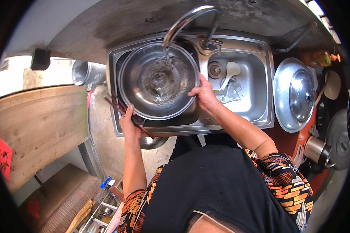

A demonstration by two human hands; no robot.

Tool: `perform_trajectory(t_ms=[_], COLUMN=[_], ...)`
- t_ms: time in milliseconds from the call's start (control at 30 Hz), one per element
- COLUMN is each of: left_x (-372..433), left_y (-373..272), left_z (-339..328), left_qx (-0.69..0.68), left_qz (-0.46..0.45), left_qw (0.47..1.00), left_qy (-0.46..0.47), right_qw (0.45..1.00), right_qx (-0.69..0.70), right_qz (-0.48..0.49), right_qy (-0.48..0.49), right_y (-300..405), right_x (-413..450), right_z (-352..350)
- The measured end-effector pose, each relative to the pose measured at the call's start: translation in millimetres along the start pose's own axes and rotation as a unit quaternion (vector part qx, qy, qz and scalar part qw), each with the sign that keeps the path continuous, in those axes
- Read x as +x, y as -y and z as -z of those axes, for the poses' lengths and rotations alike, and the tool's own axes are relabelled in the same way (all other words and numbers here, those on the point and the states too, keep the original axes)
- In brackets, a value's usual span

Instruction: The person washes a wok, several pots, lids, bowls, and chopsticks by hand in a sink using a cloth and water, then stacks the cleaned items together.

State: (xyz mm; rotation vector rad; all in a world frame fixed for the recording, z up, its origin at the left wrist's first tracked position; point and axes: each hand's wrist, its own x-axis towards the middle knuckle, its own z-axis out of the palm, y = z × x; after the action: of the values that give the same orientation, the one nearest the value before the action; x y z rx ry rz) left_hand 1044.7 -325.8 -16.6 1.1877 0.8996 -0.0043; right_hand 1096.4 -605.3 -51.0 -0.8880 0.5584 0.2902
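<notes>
A wide stainless steel basin (140,96) is held over the left bowl of the double sink (255,118). Water runs into it from the curved chrome faucet (189,17) and swirls over its bottom. My left hand (130,123) grips the lower left rim, with dark reddish chopsticks (116,105) crossing behind the thumb. Something dark sits under the rim beside those fingers, mostly hidden. On the right, my right hand (205,94) clasps the rim, thumb on the inner edge. A white ladle (232,71) and a mesh piece (231,92) lie in the right sink bowl.
Right of the sink lies a large metal lid (285,96), with a steel cup (314,148) and a wooden-handled ladle (332,84) beyond. A wooden panel (43,116) stands at the left. Below the sink's front edge, another metal bowl (154,142) shows partly.
</notes>
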Motion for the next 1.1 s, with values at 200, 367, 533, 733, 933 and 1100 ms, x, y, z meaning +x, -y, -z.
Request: perform_trajectory(t_ms=[200,367,533,733,933,1100], left_x=[-26.0,-22.7,-47.5,-57.6,-90.0,-97.7], left_y=[-24.7,-28.5,-40.0,-65.2,-75.7,-79.2], left_z=[-1.6,29.9,21.2,16.8,17.2,4.3], left_qx=[-0.001,-0.036,0.009,0.008,0.072,0.076], left_qz=[0.001,0.041,-0.076,-0.083,-0.19,-0.228], left_qw=[0.998,0.998,0.997,0.991,0.965,0.952], left_qy=[0.068,0.034,-0.023,-0.104,-0.165,-0.189], right_qw=[0.993,0.948,0.819,0.891,0.959,0.86], right_qx=[-0.053,-0.266,-0.441,-0.345,-0.234,-0.475], right_qz=[-0.056,0.098,0.038,-0.007,0.038,-0.047], right_qy=[0.086,-0.145,-0.366,-0.294,-0.153,-0.18], right_y=[5.1,29.7,25.2,2.4,35.2,13.3], right_x=[7.2,32.3,74.8,95.9,44.9,64.6], right_z=[19.6,101.8,180.9,234.4,236.7,210.6])
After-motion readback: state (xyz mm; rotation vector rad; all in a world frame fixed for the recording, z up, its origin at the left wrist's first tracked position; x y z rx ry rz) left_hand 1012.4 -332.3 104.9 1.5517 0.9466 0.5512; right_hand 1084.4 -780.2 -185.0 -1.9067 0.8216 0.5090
